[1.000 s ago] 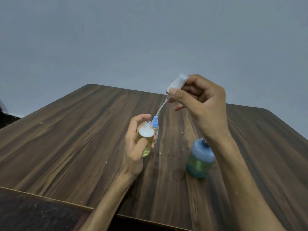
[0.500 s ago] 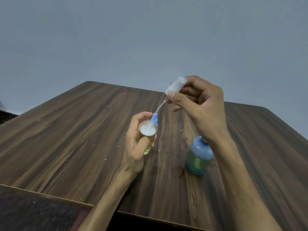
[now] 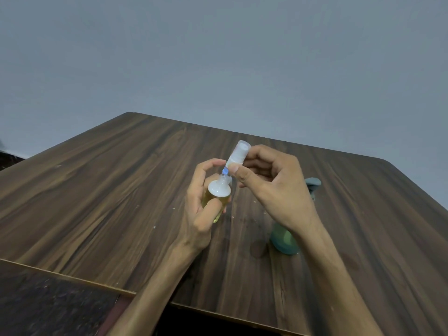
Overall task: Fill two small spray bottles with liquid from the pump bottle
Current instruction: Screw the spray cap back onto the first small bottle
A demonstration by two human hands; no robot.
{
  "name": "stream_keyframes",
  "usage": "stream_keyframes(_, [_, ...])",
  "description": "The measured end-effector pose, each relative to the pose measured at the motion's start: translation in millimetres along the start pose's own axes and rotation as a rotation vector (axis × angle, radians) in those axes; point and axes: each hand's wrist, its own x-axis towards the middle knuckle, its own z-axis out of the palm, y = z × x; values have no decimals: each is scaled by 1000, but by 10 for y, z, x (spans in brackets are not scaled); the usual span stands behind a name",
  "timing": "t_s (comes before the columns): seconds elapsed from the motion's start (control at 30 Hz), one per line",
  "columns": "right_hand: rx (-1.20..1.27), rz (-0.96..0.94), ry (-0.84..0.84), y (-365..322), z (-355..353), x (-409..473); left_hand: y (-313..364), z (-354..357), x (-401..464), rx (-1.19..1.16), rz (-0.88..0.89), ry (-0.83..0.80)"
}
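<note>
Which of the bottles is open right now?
The yellow-filled bottle in the left hand: its neck is bare. The green pump bottle keeps its top.

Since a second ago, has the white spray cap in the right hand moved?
Yes. The white spray cap has come down toward the neck of the small bottle held in the left hand.

Dim, flat, bluish light fills the room, leaving only faint soft shadows on the counter (image 3: 121,190). Wide-angle bending curves its edges, and the centre of the frame looks slightly smeared.
</note>
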Motion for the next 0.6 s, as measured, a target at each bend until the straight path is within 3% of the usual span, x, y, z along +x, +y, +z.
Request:
stream_keyframes(0.17, [-144,-34,-8,64,-1,-9,14,39,10,-12,-15,0])
stream_keyframes(0.33, [-95,14,-93,147,115,-65,21,-8,-73,-55,2,39])
stream_keyframes(0.6, [-230,9,-211,128,14,-7,45,-16,-76,5,-6,21])
